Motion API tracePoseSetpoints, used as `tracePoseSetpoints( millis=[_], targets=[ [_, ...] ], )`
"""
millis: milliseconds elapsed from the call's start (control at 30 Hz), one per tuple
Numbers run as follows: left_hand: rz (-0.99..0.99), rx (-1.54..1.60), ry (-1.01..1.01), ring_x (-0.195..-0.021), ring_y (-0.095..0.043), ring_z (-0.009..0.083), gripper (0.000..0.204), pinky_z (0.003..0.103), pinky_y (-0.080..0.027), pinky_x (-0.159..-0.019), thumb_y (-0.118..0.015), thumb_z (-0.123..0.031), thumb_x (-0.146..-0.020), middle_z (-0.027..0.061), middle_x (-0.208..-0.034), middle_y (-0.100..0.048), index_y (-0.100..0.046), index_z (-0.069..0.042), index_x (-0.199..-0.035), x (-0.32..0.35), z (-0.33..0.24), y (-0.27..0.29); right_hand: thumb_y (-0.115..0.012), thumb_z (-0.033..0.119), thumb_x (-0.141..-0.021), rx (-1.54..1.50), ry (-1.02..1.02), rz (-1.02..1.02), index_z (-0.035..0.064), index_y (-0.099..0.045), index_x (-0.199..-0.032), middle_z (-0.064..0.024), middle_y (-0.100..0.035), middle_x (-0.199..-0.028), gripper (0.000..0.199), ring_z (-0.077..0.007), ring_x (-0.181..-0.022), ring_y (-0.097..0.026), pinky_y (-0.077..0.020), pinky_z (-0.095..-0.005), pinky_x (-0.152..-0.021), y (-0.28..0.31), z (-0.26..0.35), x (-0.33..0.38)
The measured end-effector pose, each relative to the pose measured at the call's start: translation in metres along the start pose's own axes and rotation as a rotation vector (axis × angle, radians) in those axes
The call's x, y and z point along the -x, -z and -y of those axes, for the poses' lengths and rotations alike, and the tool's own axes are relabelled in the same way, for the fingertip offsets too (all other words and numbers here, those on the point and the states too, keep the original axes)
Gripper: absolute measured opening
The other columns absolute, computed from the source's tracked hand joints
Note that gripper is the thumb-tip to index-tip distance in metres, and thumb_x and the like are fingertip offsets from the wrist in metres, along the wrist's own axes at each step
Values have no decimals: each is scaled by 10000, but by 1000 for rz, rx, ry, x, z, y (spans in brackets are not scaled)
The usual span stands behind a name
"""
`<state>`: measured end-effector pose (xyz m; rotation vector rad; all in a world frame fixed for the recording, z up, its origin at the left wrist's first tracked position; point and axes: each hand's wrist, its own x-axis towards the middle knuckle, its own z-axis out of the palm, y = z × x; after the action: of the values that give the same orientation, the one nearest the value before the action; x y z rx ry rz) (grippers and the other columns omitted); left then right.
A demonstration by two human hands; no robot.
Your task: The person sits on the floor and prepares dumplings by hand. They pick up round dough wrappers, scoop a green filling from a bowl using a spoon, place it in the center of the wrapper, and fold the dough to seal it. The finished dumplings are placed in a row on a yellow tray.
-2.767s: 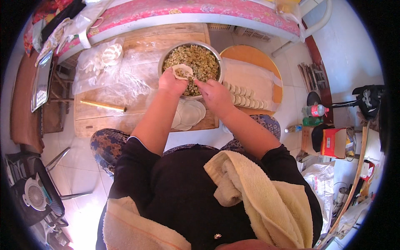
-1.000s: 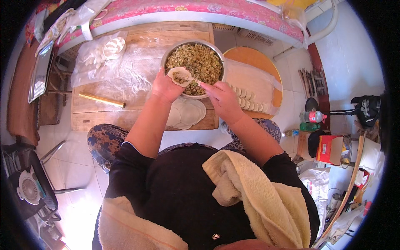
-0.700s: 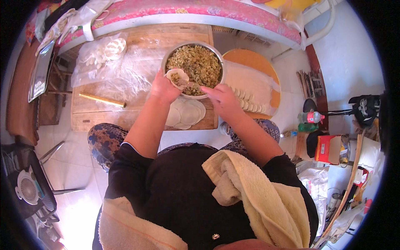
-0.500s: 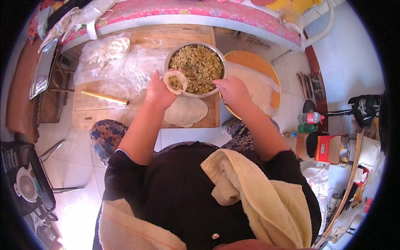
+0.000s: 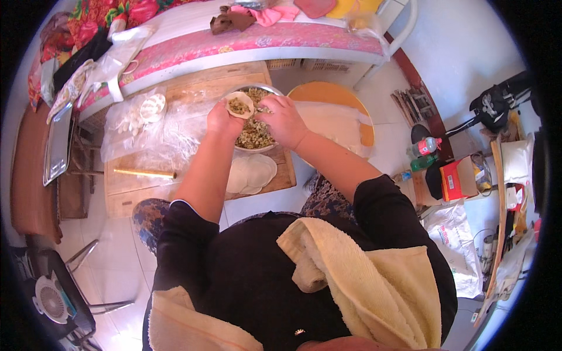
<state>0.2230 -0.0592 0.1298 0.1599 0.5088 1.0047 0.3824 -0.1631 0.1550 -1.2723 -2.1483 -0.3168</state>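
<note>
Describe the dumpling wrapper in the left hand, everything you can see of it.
The dumpling wrapper is a thin, pale round of dough, cupped open in the left hand above the rim of the metal bowl. A small mound of brownish-green chopped filling sits in its middle. Its edges are still unfolded. The right hand is close beside it; whether it touches the wrapper cannot be told.

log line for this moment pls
left hand: holds filled wrapper | right hand: at wrapper, over filling bowl | spare wrappers on board
</note>
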Motion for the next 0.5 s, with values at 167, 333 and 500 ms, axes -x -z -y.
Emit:
tracePoseSetpoints(
  millis=[167, 333, 500],
  targets=[
    [1, -64, -1, -1239, -451, 347, 479, 499, -393, -1032, -171, -292, -1028, 195, -1333, -456, -385, 31, -1309, 11, 2, -3, -643, 85, -712, 52, -118, -43, 113, -663, -863, -51, -578, -980, 154, -251, -1009, -537, -400, -389, -897, -1, -16, 27],
    [79, -13, 162, -1287, -395, 355, 648, 491, -303, -1096, -213, -478, -1004, 216, -1379, -412, -348, 58, -1343, 82, -10, -17, -756, 127, -662, -115, -92, -137, 109, -595, -879, -49, -555, -996, 271, -265, -1003, -532, -400, -407, -893, 14, 24, 16],
    [261, 39, 267, -1307, -377, 356, 708, 468, -289, -1104, -237, -506, -993, 228, -1409, -379, -267, 78, -1391, 133, -14, -20, -779, 127, -633, -218, 111, -180, 118, -579, -869, -42, -538, -993, 310, -265, -969, -544, -421, -414, -856, 33, 59, 4]
  ],
)
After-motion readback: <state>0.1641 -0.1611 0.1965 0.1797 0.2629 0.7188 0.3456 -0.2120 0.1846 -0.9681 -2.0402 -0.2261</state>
